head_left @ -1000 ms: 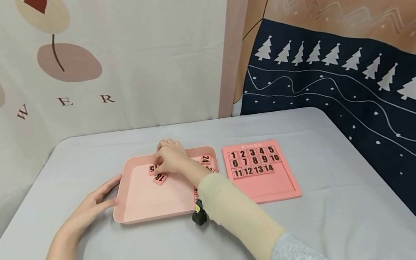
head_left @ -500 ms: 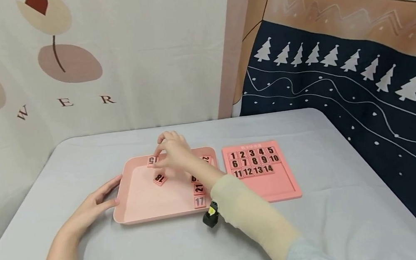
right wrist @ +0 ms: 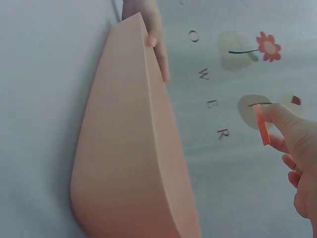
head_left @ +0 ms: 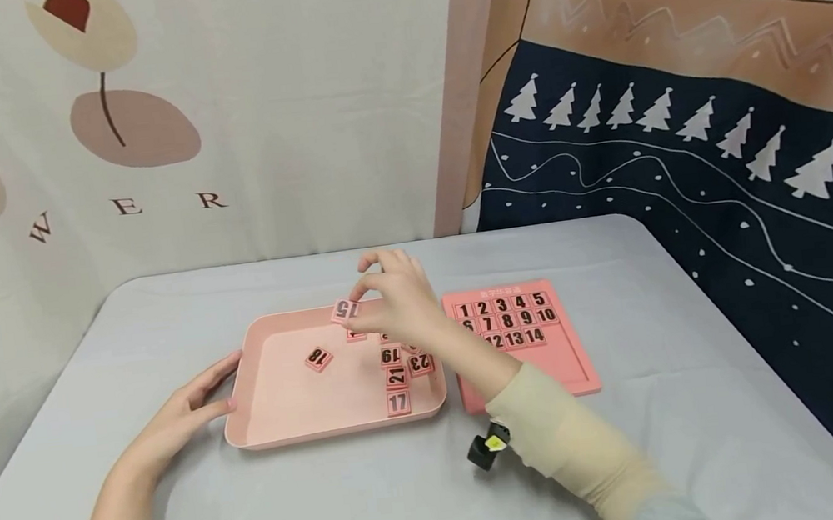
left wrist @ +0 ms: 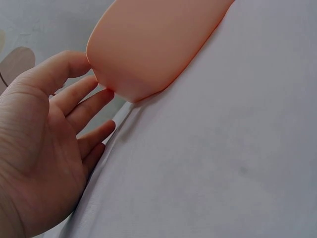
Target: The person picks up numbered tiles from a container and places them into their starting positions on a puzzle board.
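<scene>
Between thumb and fingertip my right hand (head_left: 403,299) pinches a pink number tile marked 15 (head_left: 344,310), lifted over the far side of the pink tray (head_left: 271,391). The right wrist view shows that tile (right wrist: 261,126) edge-on, above the tray's rim. My left hand (head_left: 186,412) lies at the tray's left end, its fairly straight fingers and thumb touching the outer wall. In the left wrist view the fingertips of the left hand (left wrist: 54,129) meet the tray (left wrist: 143,44). Tile 18 (head_left: 317,358) lies alone mid-tray. Tiles 19 (head_left: 390,355), 21 (head_left: 395,377), 17 (head_left: 398,403) and 23 (head_left: 420,364) lie at its right.
Right of the tray stands a pink number board (head_left: 533,374) with rows of tiles from 1 to 14, its left part overlapped by my right forearm. Both lie on a table with a pale grey cloth (head_left: 319,504). Printed curtains (head_left: 314,136) hang behind.
The right hand has picked up tile 15 from the tray's far left part, raised it and moved it rightward. The left hand stays at the tray's left end.
</scene>
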The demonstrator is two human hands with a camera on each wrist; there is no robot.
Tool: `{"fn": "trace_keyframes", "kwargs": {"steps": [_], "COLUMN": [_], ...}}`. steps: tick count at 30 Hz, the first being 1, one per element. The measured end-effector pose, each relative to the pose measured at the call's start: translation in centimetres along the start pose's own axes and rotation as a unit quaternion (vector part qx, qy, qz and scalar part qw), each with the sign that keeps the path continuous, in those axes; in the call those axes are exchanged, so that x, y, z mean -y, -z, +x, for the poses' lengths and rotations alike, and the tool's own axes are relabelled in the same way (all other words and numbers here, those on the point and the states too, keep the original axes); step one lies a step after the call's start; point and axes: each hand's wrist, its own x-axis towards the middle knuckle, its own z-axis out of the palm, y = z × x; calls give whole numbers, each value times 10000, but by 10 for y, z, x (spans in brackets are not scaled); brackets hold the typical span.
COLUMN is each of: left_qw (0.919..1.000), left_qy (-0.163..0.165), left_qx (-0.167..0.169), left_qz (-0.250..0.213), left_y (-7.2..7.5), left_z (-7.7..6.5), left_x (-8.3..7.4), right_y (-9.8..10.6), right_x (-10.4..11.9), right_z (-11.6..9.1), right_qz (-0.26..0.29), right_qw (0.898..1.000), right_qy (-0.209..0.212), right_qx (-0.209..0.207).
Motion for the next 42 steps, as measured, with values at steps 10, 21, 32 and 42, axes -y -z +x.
{"fn": "trace_keyframes", "kwargs": {"steps": [10,21,32,42], "left_qw": [10000,9999,10000,9994], "left_qy": [33,-27,-41,212], "left_qx": [-22,-53,-33,-39], "left_qz": [45,83,80,264], "left_y": [0,0,0,-2], "left_z": [-2,-1,1,2], "left_x": [-2,-2,0,-2], "right_y": [43,86,101,100], "right_x": [-36,-86,-121,-127], "right_z": [-45,-99,-146,-161], "right_qz": [-143,-486,-1158,-1742], "right_qw": [9955,9850,9641,9457], "right_qy": [67,-898,-1939,-2387], "right_qx": [-936,-1392,-1398,-1356]}}
